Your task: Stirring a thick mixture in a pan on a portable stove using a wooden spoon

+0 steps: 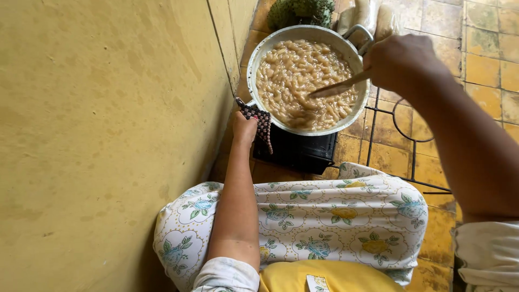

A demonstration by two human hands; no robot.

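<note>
A round metal pot (258,54) full of pale beige pasta in thick sauce (294,75) sits on a small black stove (297,151) on the tiled floor. My right hand (403,62) grips a wooden spoon (338,86) whose tip is dipped in the food at the pot's right side. My left hand (244,128) holds the pot's near-left handle through a dark checked cloth (260,120).
A yellow wall (108,135) rises close on the left. A black wire rack (403,130) lies on the yellow floor tiles to the right of the stove. A green spiky fruit (300,12) and pale bags (367,16) sit behind the pot. My floral-skirted knees (324,216) fill the foreground.
</note>
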